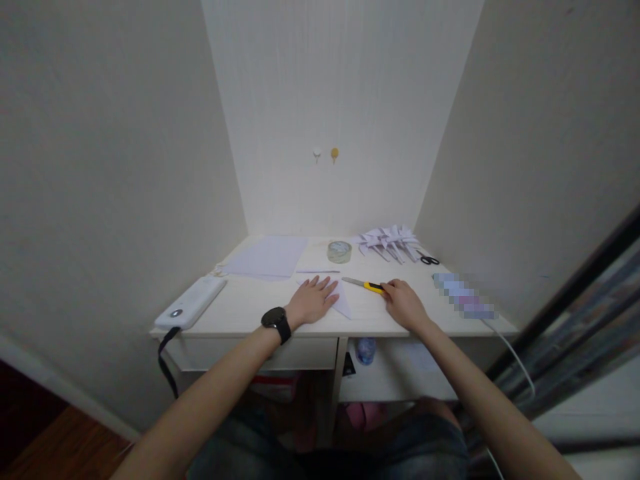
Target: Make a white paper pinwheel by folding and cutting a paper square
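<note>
Nearest me, my left hand [313, 301] lies flat, fingers spread, pressing the folded paper [339, 300] that juts out just right of my fingertips. My right hand [403, 301] closes around the yellow utility knife [364, 285], blade pointing left toward that paper. I judge steady downward pressure and fingertips clear of the blade matter most.

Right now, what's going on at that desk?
A person sits at a white desk. The left hand lies flat on a folded piece of white paper. The right hand grips the yellow handle of a utility knife lying on the desk beside the paper. Farther back lie a sheet stack, a tape roll, a pile of folded paper pieces and scissors.
</note>
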Action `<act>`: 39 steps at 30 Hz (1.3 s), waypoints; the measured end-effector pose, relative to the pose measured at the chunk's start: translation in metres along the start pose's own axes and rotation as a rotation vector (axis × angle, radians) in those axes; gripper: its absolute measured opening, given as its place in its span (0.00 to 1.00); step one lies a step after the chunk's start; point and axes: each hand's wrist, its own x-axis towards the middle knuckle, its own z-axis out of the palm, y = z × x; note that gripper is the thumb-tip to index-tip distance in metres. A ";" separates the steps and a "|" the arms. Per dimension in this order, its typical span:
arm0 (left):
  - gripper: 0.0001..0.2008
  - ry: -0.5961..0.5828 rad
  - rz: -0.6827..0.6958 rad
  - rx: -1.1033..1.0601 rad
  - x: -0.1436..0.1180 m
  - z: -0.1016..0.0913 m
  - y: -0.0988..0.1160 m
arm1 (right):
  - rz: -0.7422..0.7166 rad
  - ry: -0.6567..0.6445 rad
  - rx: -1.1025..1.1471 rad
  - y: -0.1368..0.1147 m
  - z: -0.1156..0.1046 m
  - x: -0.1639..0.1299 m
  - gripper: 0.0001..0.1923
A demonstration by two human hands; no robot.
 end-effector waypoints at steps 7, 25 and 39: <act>0.32 0.144 -0.063 0.049 -0.003 0.004 0.005 | -0.026 0.012 0.047 -0.004 0.002 -0.001 0.19; 0.31 0.173 -0.233 0.126 -0.010 -0.007 0.015 | -0.273 0.044 0.272 -0.008 0.006 -0.003 0.18; 0.40 0.202 -0.358 0.140 -0.011 -0.008 0.019 | -0.334 -0.105 0.384 -0.009 -0.016 0.002 0.19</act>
